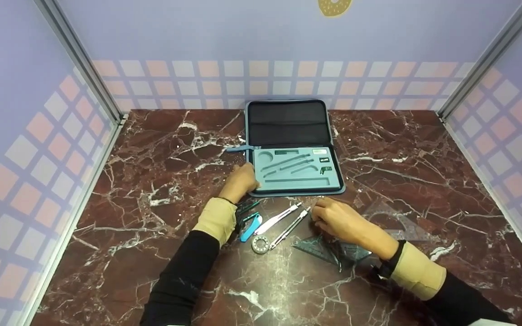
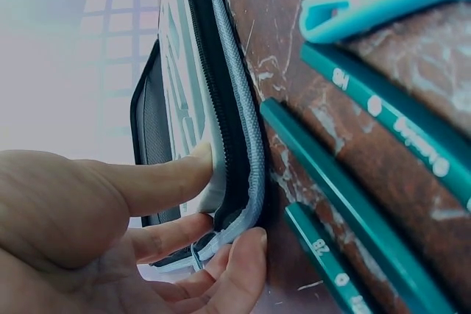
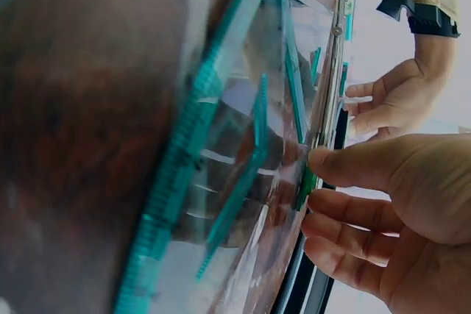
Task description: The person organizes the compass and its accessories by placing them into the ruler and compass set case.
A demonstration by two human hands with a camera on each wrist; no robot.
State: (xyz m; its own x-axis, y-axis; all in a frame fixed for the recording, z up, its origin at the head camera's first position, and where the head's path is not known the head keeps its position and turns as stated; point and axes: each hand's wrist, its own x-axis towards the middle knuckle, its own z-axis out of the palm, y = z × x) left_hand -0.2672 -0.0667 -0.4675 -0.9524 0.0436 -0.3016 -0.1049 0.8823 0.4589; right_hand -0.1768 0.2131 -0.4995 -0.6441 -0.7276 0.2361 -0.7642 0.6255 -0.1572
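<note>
An open zip case (image 1: 295, 186) with a pale blue moulded tray lies at the back middle. My left hand (image 1: 241, 179) grips its near left corner; in the left wrist view the thumb presses the tray (image 2: 210, 182) and the fingers hold the zipped edge (image 2: 250, 145). My right hand (image 1: 340, 219) is in front of the case's near right corner, above transparent set squares (image 1: 317, 249). In the right wrist view its thumb and forefinger pinch a small green piece (image 3: 305, 190), whose kind I cannot tell.
Between the hands lie two silver compasses (image 1: 290, 228), a ring-shaped metallic piece (image 1: 260, 244) and a blue-and-white tool (image 1: 252, 227). Green pencils (image 2: 346, 196) lie near the left wrist. Another clear set square (image 1: 406, 226) lies right. Patterned walls (image 1: 261, 68) enclose the marble-look table (image 1: 152, 262).
</note>
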